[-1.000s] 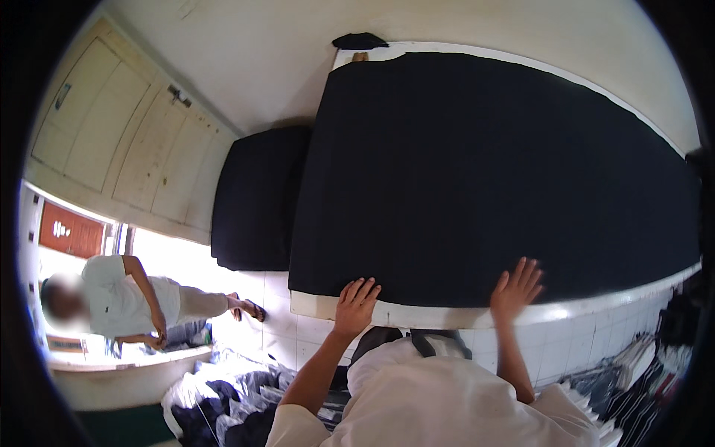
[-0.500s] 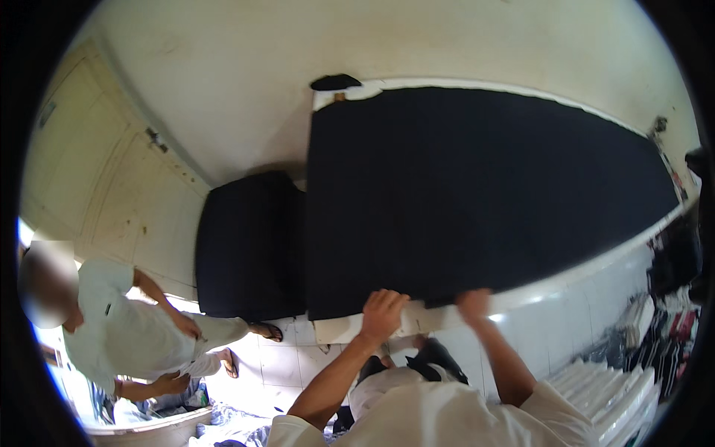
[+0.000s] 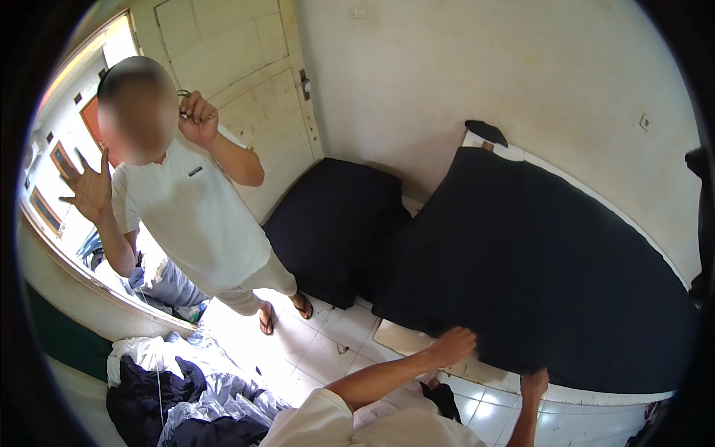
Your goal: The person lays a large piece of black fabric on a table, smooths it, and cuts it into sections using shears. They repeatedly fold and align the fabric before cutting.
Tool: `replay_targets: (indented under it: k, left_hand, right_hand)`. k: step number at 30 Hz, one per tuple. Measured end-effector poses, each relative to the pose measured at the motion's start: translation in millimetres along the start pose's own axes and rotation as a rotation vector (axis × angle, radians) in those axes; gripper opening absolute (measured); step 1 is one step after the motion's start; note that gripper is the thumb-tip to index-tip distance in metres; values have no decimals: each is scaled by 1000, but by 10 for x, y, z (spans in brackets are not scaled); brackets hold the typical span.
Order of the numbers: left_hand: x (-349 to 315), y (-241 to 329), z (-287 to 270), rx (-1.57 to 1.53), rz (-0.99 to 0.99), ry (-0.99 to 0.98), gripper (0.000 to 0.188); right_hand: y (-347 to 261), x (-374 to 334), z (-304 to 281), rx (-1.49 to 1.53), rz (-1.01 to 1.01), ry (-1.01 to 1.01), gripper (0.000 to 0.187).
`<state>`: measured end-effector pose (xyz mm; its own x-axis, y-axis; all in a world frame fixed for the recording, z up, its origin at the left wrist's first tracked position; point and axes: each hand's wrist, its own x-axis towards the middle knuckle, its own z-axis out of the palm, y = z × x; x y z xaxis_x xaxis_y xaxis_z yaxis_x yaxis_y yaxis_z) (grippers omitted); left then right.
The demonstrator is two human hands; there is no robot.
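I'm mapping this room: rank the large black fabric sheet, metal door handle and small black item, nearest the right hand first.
1. Large black fabric sheet, at right hand.
2. Small black item, beyond sheet.
3. Metal door handle, upper left.

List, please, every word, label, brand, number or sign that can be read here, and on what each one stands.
No text can be read.
Co-worker's white shirt: a small dark mark on the chest, too small to read.
Black cloth: no lettering is visible.
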<state>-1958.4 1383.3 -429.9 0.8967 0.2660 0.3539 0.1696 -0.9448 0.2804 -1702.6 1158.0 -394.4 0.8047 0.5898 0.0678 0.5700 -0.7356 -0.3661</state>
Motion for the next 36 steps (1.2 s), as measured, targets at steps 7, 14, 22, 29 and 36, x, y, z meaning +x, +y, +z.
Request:
replay_targets:
  k: [7, 14, 22, 29, 36]
  left_hand:
    - [190, -66, -6, 39, -8, -196, 27]
    - [349, -2, -87, -306, 5, -144, 105]
    - [234, -10, 427, 10, 58, -15, 63]
    - [250, -23, 344, -229, -22, 21, 43]
    - [292, -21, 284, -321, -42, 123, 33]
  right_hand:
    - [-16, -777, -1063, 56, 185, -916, 20]
    - [-829, -263, -708, 984, -17, -513, 10]
    - [-411, -751, -318, 1169, 387, -766, 22]
    - [-429, -1360, -682, 766, 412, -923, 50]
    - [-315, -1746, -347, 817, 232, -1048, 60]
